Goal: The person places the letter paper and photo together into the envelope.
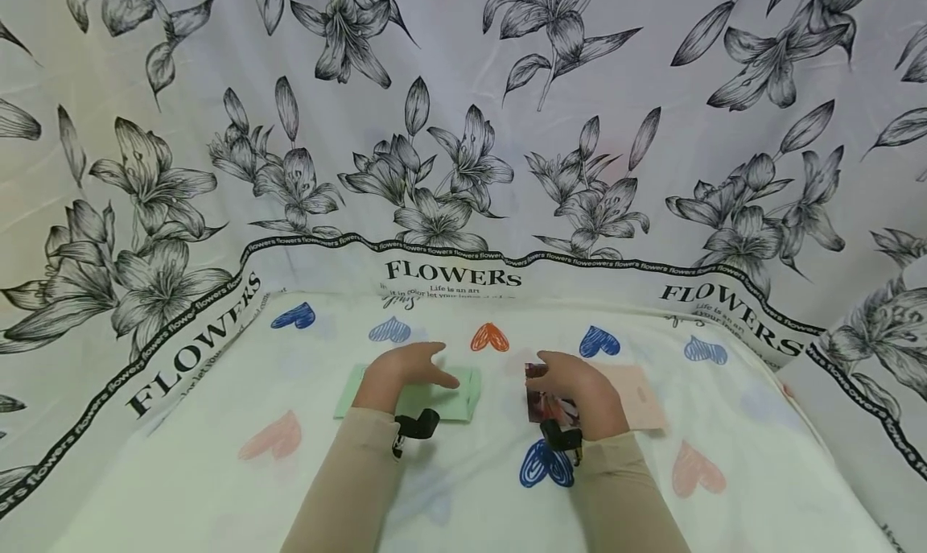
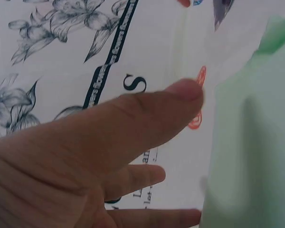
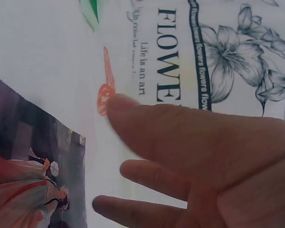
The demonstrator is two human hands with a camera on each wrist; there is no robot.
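Note:
A light green paper piece (image 1: 434, 402), like an envelope with a folded right end, lies flat on the cloth. Over its upper left part is my left hand (image 1: 405, 366), thumb and fingers spread, holding nothing. In the left wrist view the thumb stays beside the green paper (image 2: 256, 152). To the right lies a dark picture card (image 1: 539, 404) beside a pale pink paper (image 1: 643, 398). My right hand (image 1: 582, 388) is over them and hides where they meet. Its fingers are extended with nothing in them. The right wrist view shows painted figures in flowing dresses on the picture card (image 3: 33, 175).
A white cloth (image 1: 217, 497) printed with coloured hearts covers the table. Behind it and along both sides hangs a white curtain (image 1: 463, 70) with black line-drawn lilies and the word FLOWERS. Each wrist wears a small black camera (image 1: 418, 424).

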